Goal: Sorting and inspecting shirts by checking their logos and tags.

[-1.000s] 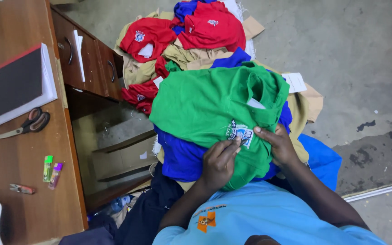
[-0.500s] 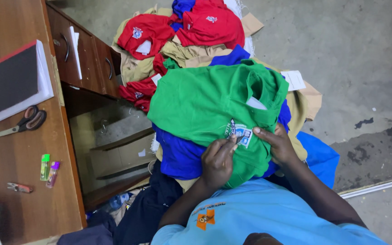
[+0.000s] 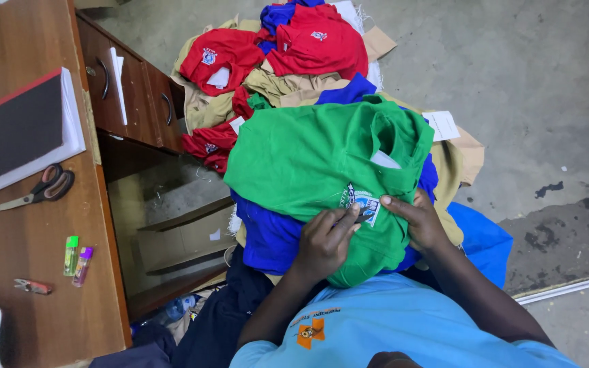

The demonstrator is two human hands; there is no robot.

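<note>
A green polo shirt (image 3: 308, 157) is spread, collar away from the person, over a blue garment (image 3: 267, 235); a small badge (image 3: 363, 202) is sewn on its chest.

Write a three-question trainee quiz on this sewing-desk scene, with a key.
1. True or false: both hands rest on the green shirt.
2. Which lies on the desk beside the black book? A scissors, B iron, C tape.
3. Fill in: the left hand and right hand meet at the shirt's ____.

Key: 1 true; 2 A, the scissors; 3 badge.
</note>
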